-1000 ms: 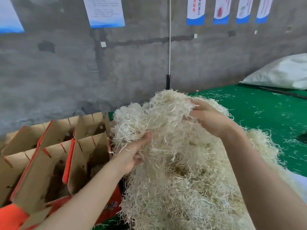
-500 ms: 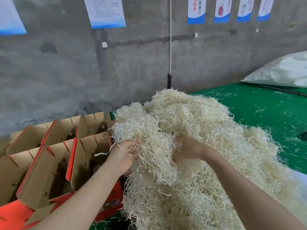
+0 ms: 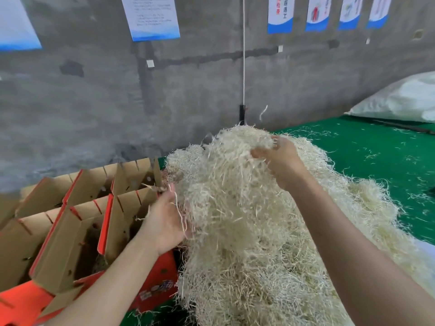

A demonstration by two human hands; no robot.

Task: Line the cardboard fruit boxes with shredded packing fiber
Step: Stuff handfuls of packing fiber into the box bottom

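Open cardboard boxes (image 3: 77, 222) are standing just left of the fiber heap (image 3: 247, 243) on the green tabletop (image 3: 376, 151), handy for filling. The left hand (image 3: 164, 222), fingers spread, is bracing the heap's side while the right hand (image 3: 280, 161) is pinching a top tuft, likely to tear off a portion.

The shredded fiber (image 3: 247, 231) is heaped on the table (image 3: 376, 156), directly before the person. The cardboard boxes (image 3: 70, 220) stand in rows just left of the heap. The left hand (image 3: 164, 222) is between boxes and heap, against the heap's left side, and the right hand (image 3: 282, 161) is at its top. A sack (image 3: 400, 100) lies on the table far right, well behind. The wall (image 3: 188, 90) stands behind everything, with posters (image 3: 154, 17) on it and a cord (image 3: 244, 67) hanging behind the heap.
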